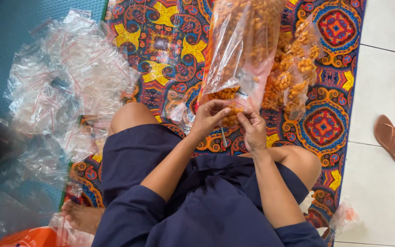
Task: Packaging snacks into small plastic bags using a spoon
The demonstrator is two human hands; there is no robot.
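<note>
Head view: a small bag of orange snacks (231, 116) is being pinched between the left hand (209, 116) and right hand (253, 128), both closed on it. A large snack bag (241, 45) is lying just beyond the hands, empty clear bags (65, 77) far to the left hand's side.

head cam | looks steeply down (over the lap) | close range
</note>
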